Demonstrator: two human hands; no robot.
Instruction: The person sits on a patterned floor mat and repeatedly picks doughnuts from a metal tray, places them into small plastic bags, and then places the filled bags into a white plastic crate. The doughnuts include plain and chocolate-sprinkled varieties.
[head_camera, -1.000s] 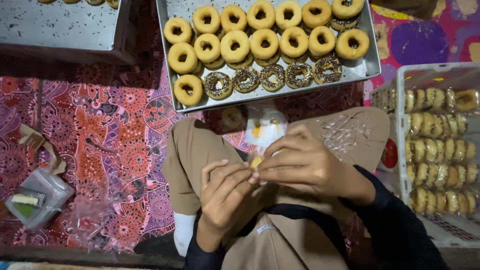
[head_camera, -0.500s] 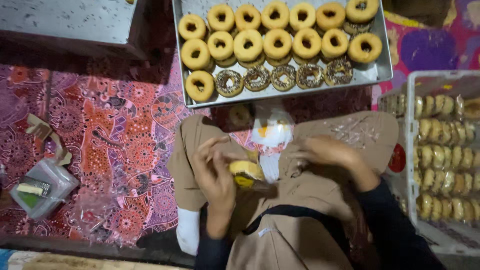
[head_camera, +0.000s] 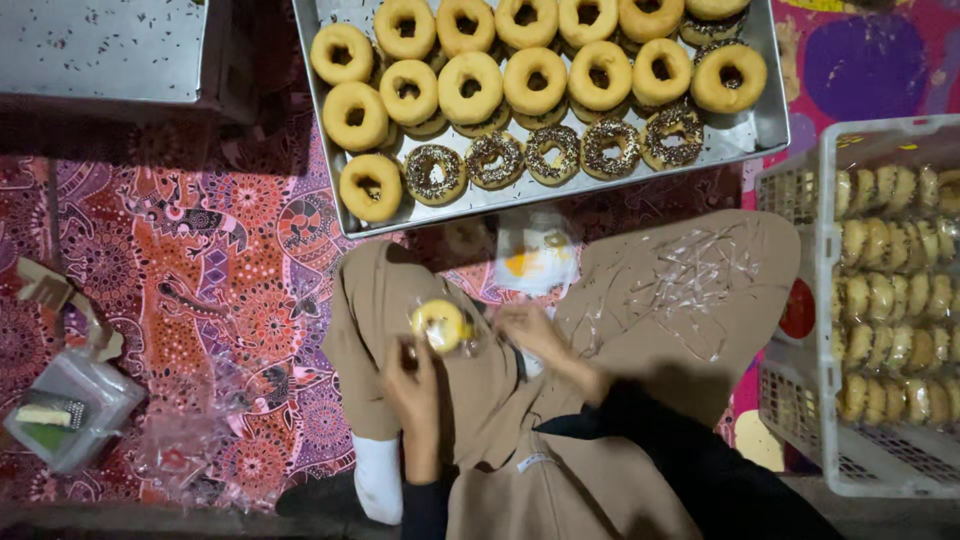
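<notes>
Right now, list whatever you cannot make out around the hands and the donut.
- Head view: left hand and right hand are motion-blurred, so which fingers grip the wrapped donut is unclear.
- The metal tray of donuts is cut off by the top edge.
- The white crate runs off the right edge.
- The small plastic container holds contents too small to tell.

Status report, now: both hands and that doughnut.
Left hand and right hand both at the wrapped doughnut, over the lap. Grip blurred. Nothing in the way; tray beyond the knees.

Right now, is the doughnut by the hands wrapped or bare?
Wrapped: the doughnut sits inside glinting clear plastic between the left hand and right hand.
</notes>
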